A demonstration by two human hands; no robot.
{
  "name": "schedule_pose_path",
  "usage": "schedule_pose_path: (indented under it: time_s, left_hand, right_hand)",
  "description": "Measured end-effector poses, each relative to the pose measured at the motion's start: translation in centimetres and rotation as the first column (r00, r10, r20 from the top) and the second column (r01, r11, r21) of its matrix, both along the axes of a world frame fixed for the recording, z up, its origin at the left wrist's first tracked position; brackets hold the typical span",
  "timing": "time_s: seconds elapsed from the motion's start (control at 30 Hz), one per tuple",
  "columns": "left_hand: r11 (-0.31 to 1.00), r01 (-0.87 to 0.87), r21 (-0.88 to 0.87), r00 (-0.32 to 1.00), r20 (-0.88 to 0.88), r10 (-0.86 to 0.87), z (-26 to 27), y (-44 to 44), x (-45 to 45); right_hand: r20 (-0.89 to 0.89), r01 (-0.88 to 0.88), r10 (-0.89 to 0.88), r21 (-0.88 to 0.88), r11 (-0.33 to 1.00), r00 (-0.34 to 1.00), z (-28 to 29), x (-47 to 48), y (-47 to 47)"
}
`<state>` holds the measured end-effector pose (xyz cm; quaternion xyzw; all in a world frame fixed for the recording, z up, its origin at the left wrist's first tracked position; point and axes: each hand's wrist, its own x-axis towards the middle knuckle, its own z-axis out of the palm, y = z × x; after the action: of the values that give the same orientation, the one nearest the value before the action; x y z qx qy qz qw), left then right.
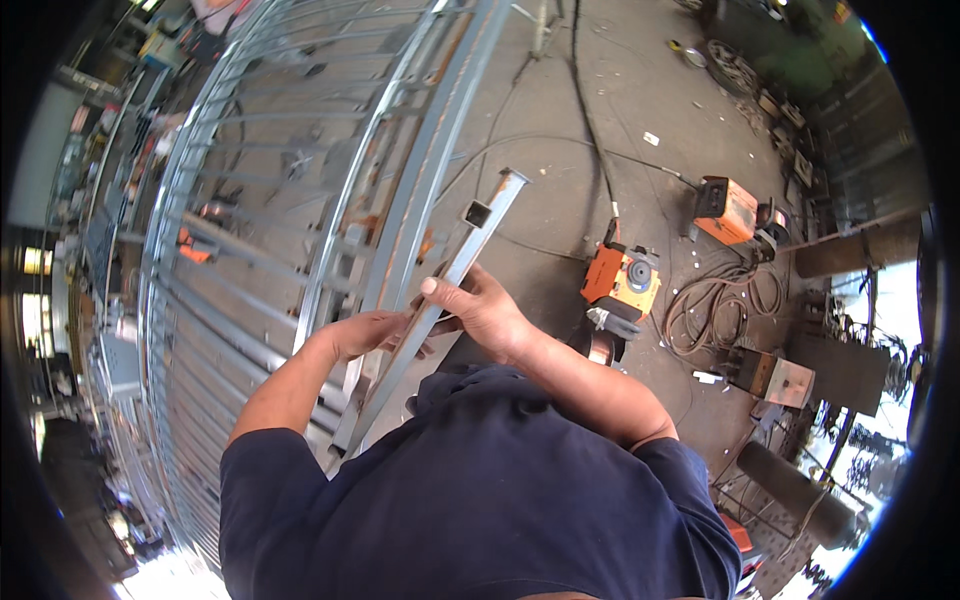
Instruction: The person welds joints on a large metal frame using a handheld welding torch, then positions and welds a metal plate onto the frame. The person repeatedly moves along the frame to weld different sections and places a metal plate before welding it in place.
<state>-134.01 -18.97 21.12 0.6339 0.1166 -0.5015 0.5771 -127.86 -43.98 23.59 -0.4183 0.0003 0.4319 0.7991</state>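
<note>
A length of square steel tube (480,236) slants across in front of my torso, its far end pointing up and right. A short open-ended piece of square tube (476,214) sits against its side near that end. My right hand (480,304) grips the long tube around its middle, thumb on top. My left hand (379,334) lies against the tube lower down, its fingers partly behind it; whether it grips is hard to see. Just left of the tube runs a long steel beam (431,150), beside a large frame of parallel metal bars (247,112).
An orange wire feeder (619,281) with a wire spool stands on the floor to the right. Behind it are another orange unit (726,210) and coiled hoses (709,315). A black cable (589,120) crosses the floor. Part of another person (217,15) shows at upper left.
</note>
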Motion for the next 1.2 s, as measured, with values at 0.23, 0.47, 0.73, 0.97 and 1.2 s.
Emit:
schedule_pose_path:
  time_s: [0.23,0.47,0.73,0.97,1.2]
  left_hand:
    - [0.936,0.025,-0.351,0.999,-0.019,-0.034,-2.9,-4.8,19.5]
    - [0.976,-0.145,-0.160,0.946,0.267,0.184,-4.6,-9.0,39.0]
    - [0.688,-0.614,-0.387,0.524,0.452,0.722,-5.3,-12.0,59.6]
    - [0.535,-0.701,-0.471,0.474,0.252,0.844,-6.8,-17.3,73.8]
    - [0.726,-0.558,-0.401,0.571,0.448,0.687,-7.9,-13.7,86.9]
  right_hand:
    - [0.073,0.134,-0.128,-0.080,0.988,0.989,-4.4,18.1,-5.9]
    - [0.256,0.295,-0.225,-0.283,0.913,0.940,-5.0,32.7,-9.1]
    - [0.801,0.697,0.280,-0.599,0.394,0.530,-2.2,47.0,-9.0]
    - [0.781,0.737,0.512,-0.573,0.359,0.357,-5.7,65.2,-6.1]
    - [0.781,0.475,0.409,-0.616,0.629,0.472,-7.7,84.1,-6.7]
